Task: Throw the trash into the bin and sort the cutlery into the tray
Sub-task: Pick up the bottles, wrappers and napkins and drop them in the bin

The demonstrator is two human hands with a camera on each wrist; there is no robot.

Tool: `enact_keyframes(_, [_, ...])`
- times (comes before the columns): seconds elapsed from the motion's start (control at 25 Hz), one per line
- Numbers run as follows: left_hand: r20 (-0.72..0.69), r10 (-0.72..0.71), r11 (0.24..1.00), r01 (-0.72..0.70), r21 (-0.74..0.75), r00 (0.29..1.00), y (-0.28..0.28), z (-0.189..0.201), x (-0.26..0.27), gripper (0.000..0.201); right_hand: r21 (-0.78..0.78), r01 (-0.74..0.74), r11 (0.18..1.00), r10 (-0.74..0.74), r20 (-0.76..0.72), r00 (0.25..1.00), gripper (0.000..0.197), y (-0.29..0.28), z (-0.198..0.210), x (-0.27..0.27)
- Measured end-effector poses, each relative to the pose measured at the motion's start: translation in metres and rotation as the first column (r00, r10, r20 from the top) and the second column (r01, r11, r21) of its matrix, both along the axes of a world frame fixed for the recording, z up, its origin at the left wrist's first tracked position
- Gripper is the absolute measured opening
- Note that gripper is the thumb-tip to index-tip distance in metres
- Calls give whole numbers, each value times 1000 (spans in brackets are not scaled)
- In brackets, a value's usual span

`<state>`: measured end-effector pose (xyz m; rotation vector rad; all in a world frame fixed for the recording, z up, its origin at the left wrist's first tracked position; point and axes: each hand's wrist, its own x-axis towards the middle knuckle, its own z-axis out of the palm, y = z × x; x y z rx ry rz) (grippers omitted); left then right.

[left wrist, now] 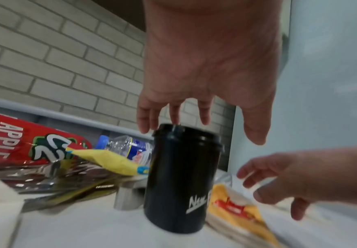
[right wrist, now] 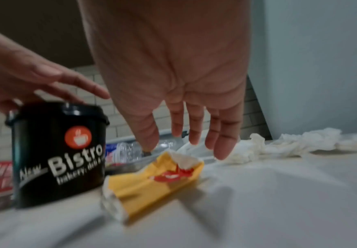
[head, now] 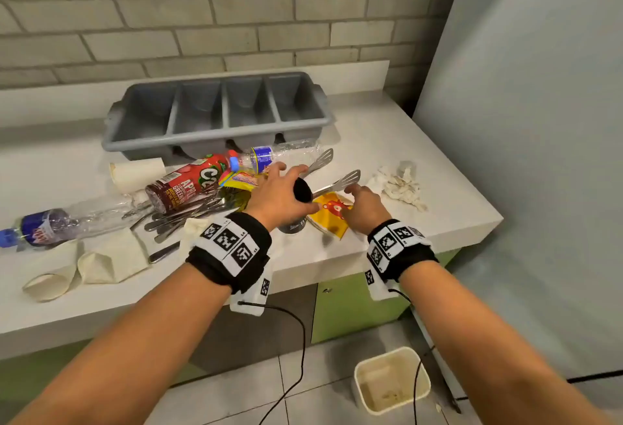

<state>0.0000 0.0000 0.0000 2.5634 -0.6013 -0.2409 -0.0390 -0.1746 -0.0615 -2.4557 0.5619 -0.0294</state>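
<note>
A black lidded coffee cup (head: 302, 189) stands upright near the counter's front edge. My left hand (head: 279, 187) hovers over its lid with fingers spread, fingertips just at the rim; in the left wrist view the left hand (left wrist: 200, 117) is open above the cup (left wrist: 181, 176). A yellow wrapper (head: 332, 212) lies right beside the cup. My right hand (head: 362, 202) is open over it, fingers pointing down and holding nothing; the right wrist view shows the right hand (right wrist: 194, 134) above the wrapper (right wrist: 152, 182). Loose cutlery (head: 188, 212) is piled left of the cup. Metal tongs (head: 333, 182) lie behind the hands.
A grey four-compartment tray (head: 219, 111) sits at the back of the counter. Plastic bottles (head: 188, 182), flattened paper cups (head: 111, 256) and crumpled tissue (head: 401, 185) litter the top. A cream bin (head: 391, 381) stands on the floor at the right. A grey wall closes the right side.
</note>
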Motion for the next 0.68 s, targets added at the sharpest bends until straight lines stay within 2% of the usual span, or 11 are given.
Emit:
enact_keyframes(0.08, [4,1,987,-2,160,1000,-2,-7,-2,87,-96,-15,995,4,-118,993,62,4,-8,6])
enact_keyframes(0.12, [-6,2,981,0,193,1000,-2,-13,-2,88,-114,-32,993,13,-169,986,69,7,-13,9])
enact_keyframes(0.2, [3,-7,987,7,163,1000,-2,-20,-3,84,-123,-32,992,5,-220,975,78,11,-15,12])
enact_keyframes(0.32, [88,-32,994,22,111,996,3,-31,-8,73,-72,69,995,-82,-197,977,81,13,-15,15])
enact_keyframes(0.44, [111,-23,998,16,59,994,10,-38,-14,70,94,142,985,-133,-95,987,71,18,-11,8])
enact_keyframes(0.48, [81,-10,1000,8,23,997,13,-37,-14,70,138,151,979,-148,-31,989,63,21,-7,3])
enact_keyframes(0.56, [12,45,989,-43,-141,999,19,-32,-13,70,225,187,956,-212,91,973,50,27,3,-11])
enact_keyframes(0.68, [-11,108,875,-100,-473,994,26,-14,-25,66,360,258,896,-377,314,871,48,40,16,-52])
